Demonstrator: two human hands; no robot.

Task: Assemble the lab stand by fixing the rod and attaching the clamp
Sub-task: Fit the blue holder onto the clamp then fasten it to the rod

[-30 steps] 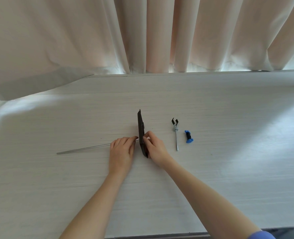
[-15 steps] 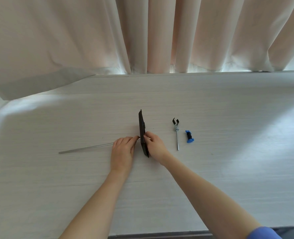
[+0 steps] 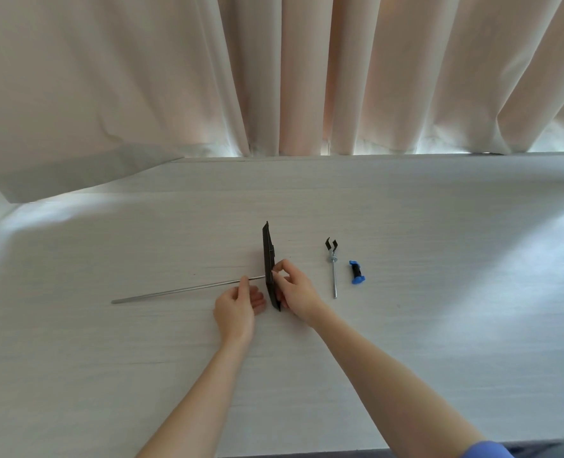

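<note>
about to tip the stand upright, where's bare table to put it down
Bare table lies right of the blue clamp holder, and between the curtain and the black base. It is crowded around the base, rod, both hands and clamp.

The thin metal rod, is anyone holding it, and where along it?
Yes. The left hand pinches the thin metal rod near its end at the black stand base, which the right hand holds on edge.

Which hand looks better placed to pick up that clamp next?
Probably the right hand: the clamp lies just beyond it on the table, while the left hand pinches the rod across the black base.
</note>
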